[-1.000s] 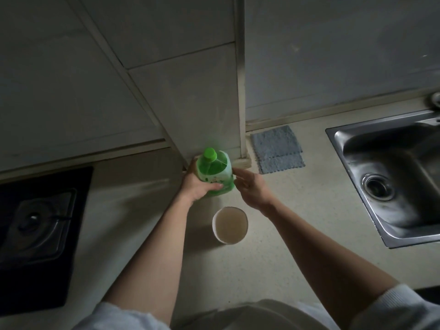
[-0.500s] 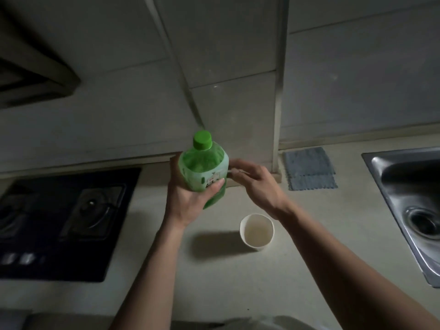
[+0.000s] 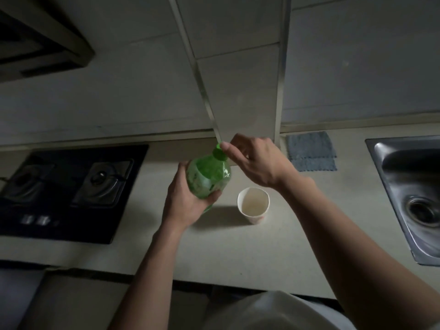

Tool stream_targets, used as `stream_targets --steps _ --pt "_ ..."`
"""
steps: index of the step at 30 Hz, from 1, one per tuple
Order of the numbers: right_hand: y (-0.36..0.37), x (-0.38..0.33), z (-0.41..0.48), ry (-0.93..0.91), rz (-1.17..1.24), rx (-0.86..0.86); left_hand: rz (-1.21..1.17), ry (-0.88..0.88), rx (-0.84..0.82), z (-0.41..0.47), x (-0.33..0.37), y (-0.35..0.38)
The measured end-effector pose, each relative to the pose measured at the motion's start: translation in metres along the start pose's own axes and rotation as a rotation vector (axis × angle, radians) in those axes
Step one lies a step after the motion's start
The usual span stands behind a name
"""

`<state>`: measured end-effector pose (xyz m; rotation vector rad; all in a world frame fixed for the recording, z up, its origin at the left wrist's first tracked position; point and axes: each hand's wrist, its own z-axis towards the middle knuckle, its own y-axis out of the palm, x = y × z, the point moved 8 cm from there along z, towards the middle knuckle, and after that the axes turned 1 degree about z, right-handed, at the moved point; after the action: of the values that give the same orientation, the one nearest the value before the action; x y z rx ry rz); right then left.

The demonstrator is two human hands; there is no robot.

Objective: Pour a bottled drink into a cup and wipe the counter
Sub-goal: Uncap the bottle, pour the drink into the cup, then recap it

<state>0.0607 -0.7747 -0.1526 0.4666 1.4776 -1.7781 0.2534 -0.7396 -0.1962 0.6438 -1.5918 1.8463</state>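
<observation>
The left hand [image 3: 188, 206] curls round the green bottle [image 3: 208, 179], tilted above the desk [image 3: 238, 258]. At the bottle's 1 o'clock, the right hand [image 3: 259, 163] pinches its cap [image 3: 219, 154]. A paper cup [image 3: 253, 204] stands at 4 o'clock.

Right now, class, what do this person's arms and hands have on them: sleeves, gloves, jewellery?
Left hand and right hand are bare: no gloves, rings or watch visible. Forearms uncovered, no sleeves in view. A pale garment shows at the bottom edge.

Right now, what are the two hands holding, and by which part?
The left hand grips the green bottle round its body; the right hand pinches its cap.
</observation>
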Motion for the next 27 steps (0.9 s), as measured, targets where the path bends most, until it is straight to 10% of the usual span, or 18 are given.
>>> stream_targets --steps 13,27 --pt "-0.021 0.009 -0.019 0.275 -0.386 0.096 0.288 0.085 0.049 -0.017 0.030 0.018" --pt "-0.022 0.012 -0.025 -0.019 -0.177 0.036 0.040 0.031 -0.285 -0.007 0.039 0.024"
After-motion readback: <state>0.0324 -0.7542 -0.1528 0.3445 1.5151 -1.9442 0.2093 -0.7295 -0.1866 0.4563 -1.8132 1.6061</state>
